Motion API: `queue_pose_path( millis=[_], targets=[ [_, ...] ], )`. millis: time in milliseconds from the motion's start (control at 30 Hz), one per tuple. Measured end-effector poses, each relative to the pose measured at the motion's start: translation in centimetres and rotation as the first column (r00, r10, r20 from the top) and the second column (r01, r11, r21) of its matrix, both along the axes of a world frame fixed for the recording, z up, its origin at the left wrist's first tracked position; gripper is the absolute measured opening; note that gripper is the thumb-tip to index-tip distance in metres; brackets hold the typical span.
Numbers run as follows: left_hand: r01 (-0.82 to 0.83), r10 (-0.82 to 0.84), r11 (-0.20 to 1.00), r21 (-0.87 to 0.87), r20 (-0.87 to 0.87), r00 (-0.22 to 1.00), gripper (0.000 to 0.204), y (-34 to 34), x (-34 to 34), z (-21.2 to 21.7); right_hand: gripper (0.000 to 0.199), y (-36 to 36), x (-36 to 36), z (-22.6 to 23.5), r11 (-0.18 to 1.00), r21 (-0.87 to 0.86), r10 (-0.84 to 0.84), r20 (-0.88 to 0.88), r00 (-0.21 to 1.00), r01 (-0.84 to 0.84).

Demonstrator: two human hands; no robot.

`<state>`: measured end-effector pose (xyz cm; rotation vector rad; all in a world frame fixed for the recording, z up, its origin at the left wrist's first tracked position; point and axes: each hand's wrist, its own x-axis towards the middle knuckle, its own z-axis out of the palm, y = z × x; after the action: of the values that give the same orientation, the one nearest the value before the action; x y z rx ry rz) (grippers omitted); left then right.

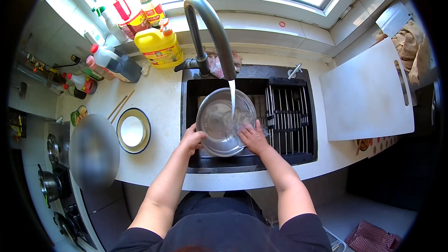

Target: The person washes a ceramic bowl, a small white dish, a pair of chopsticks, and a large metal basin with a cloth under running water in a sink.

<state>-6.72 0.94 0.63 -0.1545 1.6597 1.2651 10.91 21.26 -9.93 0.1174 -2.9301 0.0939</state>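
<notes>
Sink — steel bowl between both hands — under running water.

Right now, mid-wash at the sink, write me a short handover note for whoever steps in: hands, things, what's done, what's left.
Left hand: grips the near-left rim of the steel bowl, steadying it in the black sink.
Right hand: inside the bowl at its right side, rubbing the wet surface; whether it holds anything cannot be told.
Faucet: running, water stream falling into the bowl.
Drain rack: on the right side of the sink.
Done: bowl wetted, under the stream.
Left: probably finish rinsing, shut the tap and set the bowl aside.
</notes>
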Motion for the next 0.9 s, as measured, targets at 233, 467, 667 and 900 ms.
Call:
queue_pose_path(
  millis=[233,467,667,900],
  targets=[
    [-0.442,0.491,0.867,0.232,-0.237,0.838,0.046,1.5,5.6,-8.0,0.026,-10.0,-3.8,4.3,0.859,-0.511,-0.132,-0.186,0.974,0.019],
    [-0.084,0.083,0.996,-0.008,-0.103,0.991,0.037,-0.3,-0.5,-2.4,0.033,-3.2,-0.8,1.1,0.984,-0.171,0.093,0.245,0.965,-0.051],
    [-0.235,0.229,0.971,-0.049,-0.099,0.968,0.043,-0.1,0.8,-1.3,0.017,-1.1,-0.5,2.9,0.966,-0.024,0.258,-0.047,0.965,-0.259],
    [-0.381,0.399,0.912,0.15,-0.113,0.91,0.048,-0.5,5.1,-5.6,0.038,-10.1,-2.5,4.5,0.789,-0.61,-0.041,0.061,0.997,0.07]
  ],
)
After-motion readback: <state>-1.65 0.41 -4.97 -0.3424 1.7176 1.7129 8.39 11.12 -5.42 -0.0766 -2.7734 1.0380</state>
